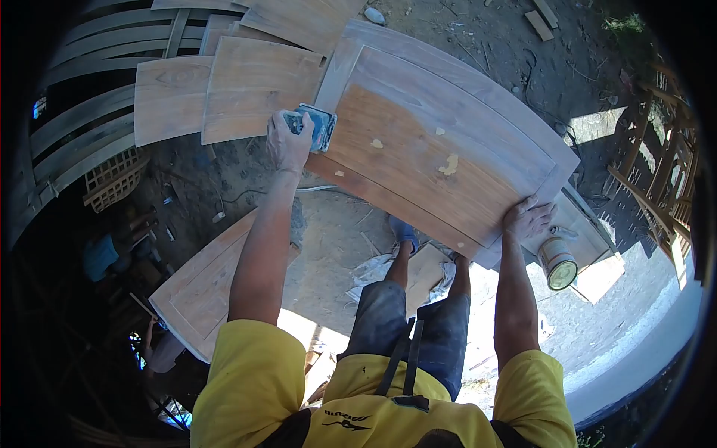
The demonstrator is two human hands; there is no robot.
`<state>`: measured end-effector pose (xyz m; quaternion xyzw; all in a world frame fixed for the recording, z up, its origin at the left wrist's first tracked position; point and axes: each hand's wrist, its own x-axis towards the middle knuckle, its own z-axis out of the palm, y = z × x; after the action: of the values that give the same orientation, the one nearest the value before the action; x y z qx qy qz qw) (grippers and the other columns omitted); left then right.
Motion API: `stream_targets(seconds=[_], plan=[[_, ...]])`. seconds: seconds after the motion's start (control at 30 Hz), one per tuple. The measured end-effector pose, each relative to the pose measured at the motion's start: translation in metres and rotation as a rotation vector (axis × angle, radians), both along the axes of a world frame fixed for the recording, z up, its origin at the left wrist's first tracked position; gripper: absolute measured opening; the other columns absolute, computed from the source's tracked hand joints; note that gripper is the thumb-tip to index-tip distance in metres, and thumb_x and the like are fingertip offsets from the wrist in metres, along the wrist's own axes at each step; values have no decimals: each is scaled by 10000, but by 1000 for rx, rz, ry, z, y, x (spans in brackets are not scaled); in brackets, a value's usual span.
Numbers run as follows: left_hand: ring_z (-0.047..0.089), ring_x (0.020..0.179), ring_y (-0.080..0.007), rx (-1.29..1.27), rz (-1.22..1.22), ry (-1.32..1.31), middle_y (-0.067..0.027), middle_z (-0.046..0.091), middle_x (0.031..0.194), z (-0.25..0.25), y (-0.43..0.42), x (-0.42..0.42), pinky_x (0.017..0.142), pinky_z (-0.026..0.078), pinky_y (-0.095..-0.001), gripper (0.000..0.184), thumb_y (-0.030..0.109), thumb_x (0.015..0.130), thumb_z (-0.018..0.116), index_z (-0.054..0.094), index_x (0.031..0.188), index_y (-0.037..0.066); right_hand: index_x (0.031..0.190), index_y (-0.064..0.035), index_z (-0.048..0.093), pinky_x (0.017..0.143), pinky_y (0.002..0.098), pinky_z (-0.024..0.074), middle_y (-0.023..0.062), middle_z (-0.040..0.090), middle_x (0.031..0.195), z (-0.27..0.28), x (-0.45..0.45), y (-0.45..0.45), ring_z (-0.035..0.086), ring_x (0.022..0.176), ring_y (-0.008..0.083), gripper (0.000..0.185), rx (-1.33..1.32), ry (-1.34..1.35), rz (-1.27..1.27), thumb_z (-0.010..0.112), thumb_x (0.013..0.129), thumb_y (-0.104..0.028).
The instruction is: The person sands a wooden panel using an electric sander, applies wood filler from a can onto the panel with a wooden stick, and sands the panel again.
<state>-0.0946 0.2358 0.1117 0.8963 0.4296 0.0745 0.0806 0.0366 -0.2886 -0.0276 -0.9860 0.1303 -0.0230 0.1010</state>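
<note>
A large wooden panel [403,164] lies in front of me, reddish brown over its lower left and paler and dusty above and to the right. Several yellowish filler patches dot its surface. At the panel's left end my left hand [290,142] is wrapped round a blue electric sander [320,127], whose pad rests at the edge. My right hand [529,219] lies spread on the lower right corner of the panel, holding nothing. Just right of that hand a metal can [558,263] sits tilted in view.
Flat wooden boards [261,89] overlap at the upper left beside grey slats. Another curved panel [205,280] is at the lower left, with people [104,254] beyond it. A cord [321,188] runs below the panel. Wooden frames [657,157] stand at the right.
</note>
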Motion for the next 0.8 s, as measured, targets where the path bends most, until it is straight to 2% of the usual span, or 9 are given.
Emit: stream_targets(seconds=[0.17,0.3,0.43,0.5,0.6,0.73,0.8], plan=[[680,1052,-439,-8,47,5,-200,669,1119,7,-18,-14,844,554,-561,485,445,920,745,604,1158,47,1556,37,375,1187,554,350,264,393,1623,-7,2,-4,410,1468,441,712,-37,-17,18,441,1092,-499],[686,1071,-424,9,34,9,-205,681,1153,6,-10,57,865,557,-560,502,465,913,743,615,1156,46,1549,50,377,1186,552,355,264,397,1617,-7,3,-4,414,1464,438,716,-62,-10,33,440,1096,-501],[690,1136,-409,-24,19,23,-213,689,1190,6,7,148,928,566,-556,598,544,901,724,623,1185,28,1545,60,381,1191,548,352,265,395,1615,-10,3,-7,404,1472,435,723,-63,-15,38,437,1099,-507],[718,1033,-437,69,-61,-56,-215,708,1120,-5,16,181,862,568,-561,563,544,906,729,645,1152,45,1546,60,382,1193,546,348,265,391,1618,-10,2,-7,398,1478,431,725,-71,-9,39,434,1099,-509],[705,1100,-424,-31,-60,-65,-206,715,1175,4,16,217,933,566,-560,489,525,920,726,657,1132,90,1552,61,376,1199,541,342,260,381,1625,-7,2,-5,386,1490,424,733,-70,33,17,429,1099,-513],[701,1123,-417,-58,-92,-32,-207,716,1175,9,8,198,933,569,-554,471,494,917,730,659,1155,94,1560,56,372,1202,536,338,254,374,1633,-7,1,-4,385,1491,420,735,-58,50,-1,426,1099,-514],[687,1157,-408,-35,-141,21,-222,686,1206,4,6,164,928,572,-556,609,548,910,707,619,1207,23,1562,54,371,1200,536,339,253,374,1634,-4,4,-3,388,1487,421,734,-42,45,-21,426,1098,-513]])
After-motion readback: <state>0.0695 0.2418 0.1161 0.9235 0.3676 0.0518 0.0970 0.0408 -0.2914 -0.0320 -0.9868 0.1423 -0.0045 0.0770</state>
